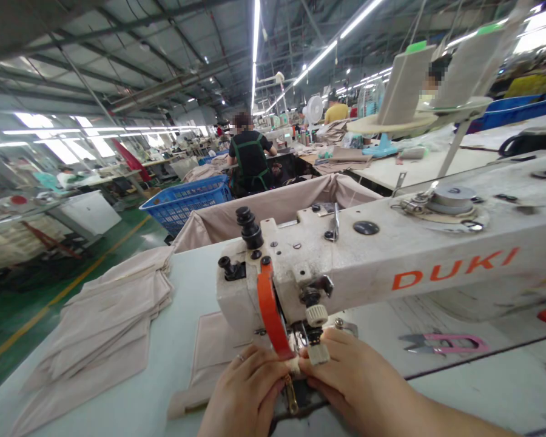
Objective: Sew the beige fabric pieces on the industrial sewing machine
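Note:
A white sewing machine (368,267) marked DUKI fills the middle right, with an orange guard (270,312) curving down by its needle area. Under the presser foot, a small beige fabric piece (293,364) shows between my fingertips. From it a gold zipper pull (292,397) hangs toward me. My left hand (248,388) pinches the piece from the left, its fingers curled together. On the opposite side my right hand (361,379) has thumb and fingers closed at the piece's edge. A flat beige fabric panel (209,343) lies on the table behind my left hand.
Pink-handled thread snips (446,343) lie right of my right hand. Beige cut panels (113,321) are stacked at the table's left. Behind the machine are a cloth-lined bin (250,203) and a blue basket (191,203). A person (250,158) sits beyond, facing away.

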`<state>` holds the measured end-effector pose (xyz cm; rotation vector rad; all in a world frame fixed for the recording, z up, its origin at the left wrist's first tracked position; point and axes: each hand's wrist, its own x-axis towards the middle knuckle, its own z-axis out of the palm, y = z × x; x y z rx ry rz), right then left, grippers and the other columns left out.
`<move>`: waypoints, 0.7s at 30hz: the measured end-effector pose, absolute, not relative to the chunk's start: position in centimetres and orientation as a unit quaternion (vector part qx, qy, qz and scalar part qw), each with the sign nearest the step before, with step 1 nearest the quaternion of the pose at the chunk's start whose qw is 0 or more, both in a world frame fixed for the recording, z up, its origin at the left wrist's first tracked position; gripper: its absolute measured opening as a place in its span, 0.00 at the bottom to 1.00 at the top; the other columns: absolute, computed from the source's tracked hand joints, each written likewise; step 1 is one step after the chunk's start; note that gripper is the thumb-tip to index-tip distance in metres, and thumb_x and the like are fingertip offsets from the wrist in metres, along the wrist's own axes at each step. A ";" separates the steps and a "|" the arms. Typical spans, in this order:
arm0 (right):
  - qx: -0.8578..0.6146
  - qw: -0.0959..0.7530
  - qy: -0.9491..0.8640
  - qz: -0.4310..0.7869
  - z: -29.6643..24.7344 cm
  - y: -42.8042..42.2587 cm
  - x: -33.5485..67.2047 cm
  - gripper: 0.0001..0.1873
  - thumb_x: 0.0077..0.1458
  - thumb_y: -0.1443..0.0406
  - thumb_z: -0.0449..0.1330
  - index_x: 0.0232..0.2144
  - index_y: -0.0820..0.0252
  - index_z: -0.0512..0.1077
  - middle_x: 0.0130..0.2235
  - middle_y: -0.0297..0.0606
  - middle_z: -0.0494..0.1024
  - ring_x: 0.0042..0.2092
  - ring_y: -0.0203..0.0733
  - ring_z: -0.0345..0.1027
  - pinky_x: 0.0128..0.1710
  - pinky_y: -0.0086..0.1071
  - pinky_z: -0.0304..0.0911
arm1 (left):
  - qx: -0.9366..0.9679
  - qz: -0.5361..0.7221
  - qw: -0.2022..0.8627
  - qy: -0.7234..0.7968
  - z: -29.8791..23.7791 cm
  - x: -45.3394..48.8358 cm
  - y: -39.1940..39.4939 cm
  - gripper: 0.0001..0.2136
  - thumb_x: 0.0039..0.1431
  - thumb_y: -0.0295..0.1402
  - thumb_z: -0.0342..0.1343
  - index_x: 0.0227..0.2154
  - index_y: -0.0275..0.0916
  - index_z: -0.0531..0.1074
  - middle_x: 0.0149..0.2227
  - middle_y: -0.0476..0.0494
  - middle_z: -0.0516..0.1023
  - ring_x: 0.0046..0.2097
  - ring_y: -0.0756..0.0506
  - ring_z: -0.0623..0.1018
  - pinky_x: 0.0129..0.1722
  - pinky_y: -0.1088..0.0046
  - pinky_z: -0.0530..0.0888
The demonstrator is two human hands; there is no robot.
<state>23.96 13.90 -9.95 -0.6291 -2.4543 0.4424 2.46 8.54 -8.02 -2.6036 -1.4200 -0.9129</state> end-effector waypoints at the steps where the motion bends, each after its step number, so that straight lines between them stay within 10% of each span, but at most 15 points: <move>1: -0.234 0.284 -0.916 0.157 -10.1 14.0 23.8 0.07 0.60 0.74 0.60 0.36 0.58 0.73 0.36 0.32 0.77 0.37 0.41 0.66 0.40 0.33 0.59 | -0.837 -0.296 0.014 -0.460 -8.1 2.5 8.6 0.10 0.71 0.31 0.47 0.43 0.45 0.73 0.39 0.52 0.83 0.39 0.48 0.81 0.42 0.74 0.78; 21: -0.269 0.262 -0.915 0.149 -9.8 14.9 23.3 0.12 0.61 0.75 0.56 0.42 0.58 0.76 0.40 0.40 0.79 0.43 0.43 0.70 0.46 0.35 0.66 | -0.788 -0.237 -0.077 -0.563 -9.4 1.9 10.0 0.15 0.62 0.24 0.56 0.46 0.49 0.78 0.45 0.49 0.83 0.45 0.41 0.81 0.46 0.62 0.78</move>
